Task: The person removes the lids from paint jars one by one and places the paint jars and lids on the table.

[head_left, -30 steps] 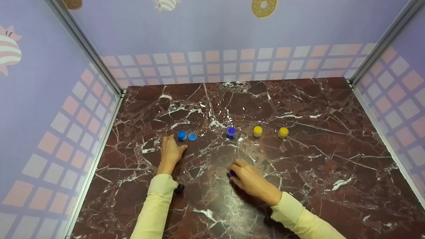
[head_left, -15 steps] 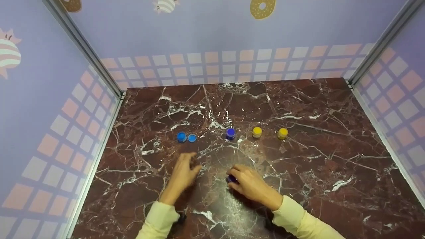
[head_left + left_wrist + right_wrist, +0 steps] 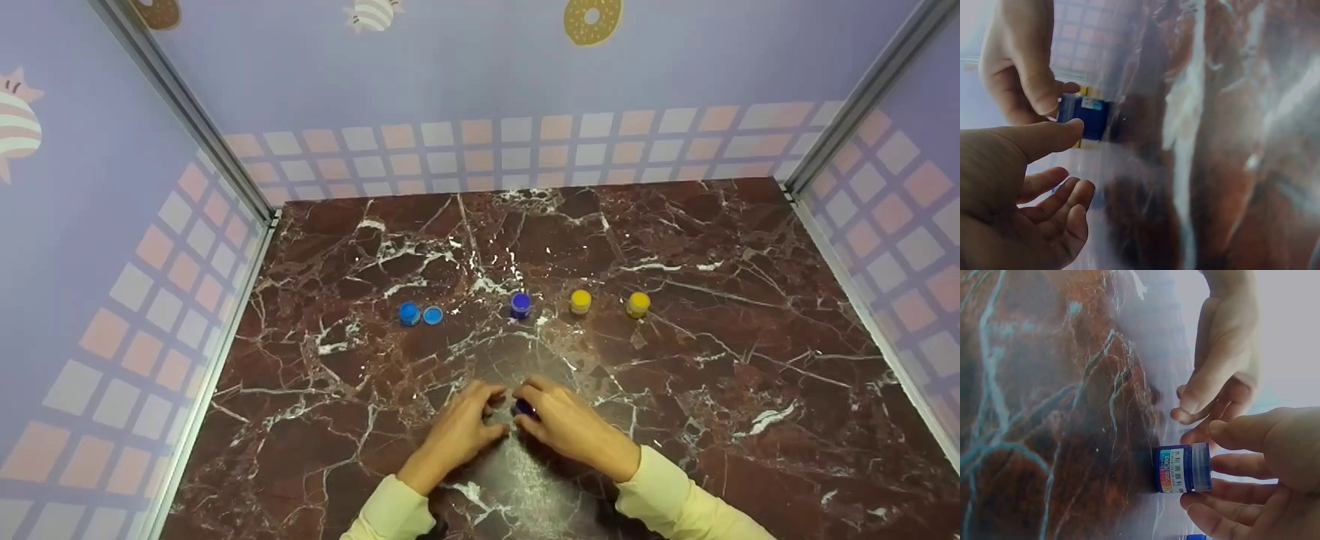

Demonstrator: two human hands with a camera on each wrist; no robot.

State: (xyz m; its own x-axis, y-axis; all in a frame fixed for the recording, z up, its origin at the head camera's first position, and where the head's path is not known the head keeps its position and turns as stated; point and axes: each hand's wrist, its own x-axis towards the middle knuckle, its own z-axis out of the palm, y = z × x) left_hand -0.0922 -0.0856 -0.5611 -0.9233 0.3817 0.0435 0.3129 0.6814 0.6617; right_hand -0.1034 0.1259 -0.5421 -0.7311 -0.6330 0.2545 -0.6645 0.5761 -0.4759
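A small dark blue paint jar (image 3: 1172, 468) with a printed label and a clear ribbed lid (image 3: 1202, 467) stands upright on the marble-patterned table. My right hand (image 3: 574, 427) has its fingers and thumb curled about the jar's top, which partly hides it in the head view. From the left comes my left hand (image 3: 461, 427), fingers loosely bent and thumb apart, holding nothing. In the left wrist view its thumb overlaps the jar (image 3: 1094, 119); whether they touch I cannot tell.
Farther back stand a light blue jar (image 3: 409, 313) with a round blue lid (image 3: 433, 315) beside it, a violet-blue jar (image 3: 520, 306), and two yellow jars, one left (image 3: 580, 302) and one right (image 3: 638, 304). Patterned panels (image 3: 480, 75) enclose the table (image 3: 720, 420).
My left hand has left the light blue jar and its lid and come back and rightward, close to my right hand. The right hand stays at the dark blue jar, drawn slightly nearer.
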